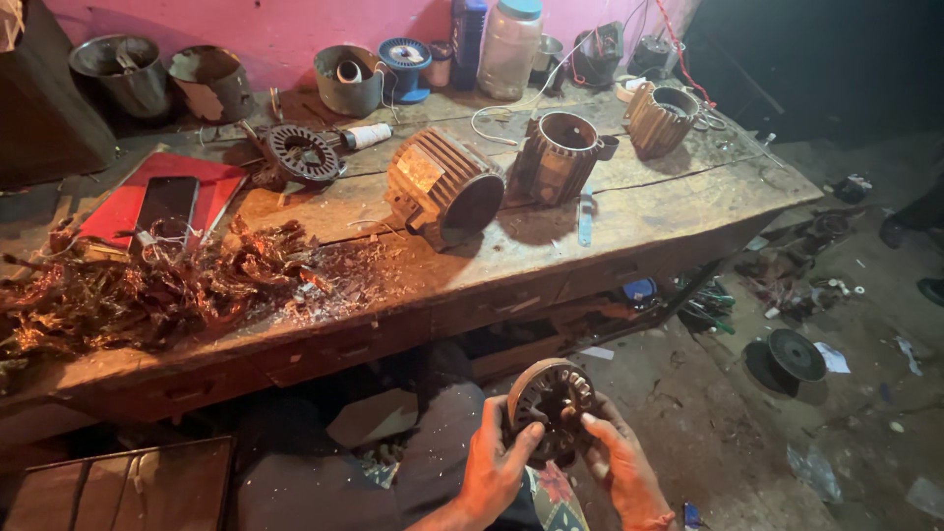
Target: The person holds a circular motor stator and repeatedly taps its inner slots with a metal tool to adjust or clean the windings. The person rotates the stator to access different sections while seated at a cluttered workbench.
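Biggest thing here is the long wooden worktop (629, 211), pretty battered, running across the frame against a pink wall (285, 25). Its left end is buried under a heap of stripped copper wire (147, 285), with a red folder (123, 202) and a dark phone (165, 205) lying on it just behind the heap. Three ribbed motor housings sit along the middle: one on its side (442, 187), one upright (559, 155), another tilted further back (659, 118). A bare stator ring (303, 154) lies flat to the left of them, and tins, a blue spool (405, 61) and a plastic jar (511, 44) line the wall.

Down low, in front of the worktop and above the person's lap, is the small round stator core (551, 398), held upright with its slotted face toward the camera. The left hand (497, 467) has a grip clenched on its lower left edge, thumb pressing on the face. The right hand (619, 462) grasps the right side, one fingertip up at the rim.

My take on doing this well: brace the core with the left grip and let the right fingers work round the slots, turning it a bit at a time and minding sharp lamination edges. More light would probably help.
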